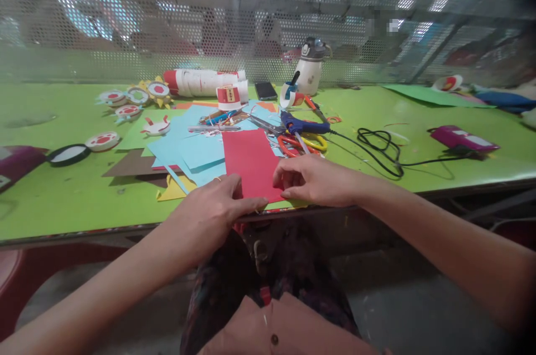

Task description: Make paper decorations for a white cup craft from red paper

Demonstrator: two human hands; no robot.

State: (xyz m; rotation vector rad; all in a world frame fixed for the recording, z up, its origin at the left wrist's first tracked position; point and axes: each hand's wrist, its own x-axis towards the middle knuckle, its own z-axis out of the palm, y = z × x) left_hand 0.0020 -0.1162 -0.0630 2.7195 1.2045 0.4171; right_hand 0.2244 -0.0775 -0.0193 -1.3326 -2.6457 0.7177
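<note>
A sheet of red paper (251,162) lies at the table's front edge, partly over light blue sheets. My left hand (215,204) is at its lower left, thumb stretched along the near edge and fingers bent onto the sheet. At the lower right corner, my right hand (314,179) pinches the paper between thumb and curled fingers. Just beyond the right hand are red-handled scissors (288,145) and a blue glue gun (304,124). The undersides of the fingers are hidden.
Light blue paper (188,140) and brown card (132,165) lie to the left. Round paper animal pieces (157,127) sit further left. A white flask (310,67), a phone (266,91) and a paper cup (229,97) stand or lie behind. The black cord (377,145) trails right.
</note>
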